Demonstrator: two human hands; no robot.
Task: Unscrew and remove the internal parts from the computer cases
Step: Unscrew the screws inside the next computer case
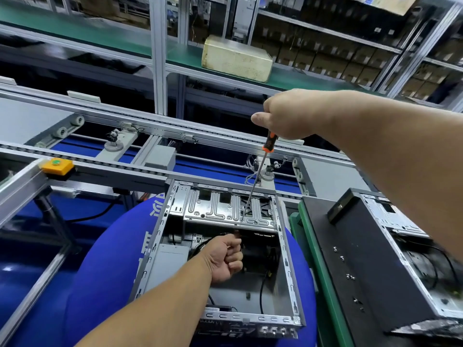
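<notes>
Right hand, upper centre of frame: fist clenched, arm outstretched. Left hand, lower centre: fingers curled, forearm reaching up from bottom.

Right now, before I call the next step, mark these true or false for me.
1. The right hand holds a screwdriver with its tip on the drive bracket. True.
2. The left hand rests flat on the bench. False: it is curled inside the open computer case, seemingly around black cables.
3. A second computer case stands to the right. True.
4. The screwdriver handle is blue. False: orange and black.
5. The yellow button box sits right of the case. False: left.
</notes>
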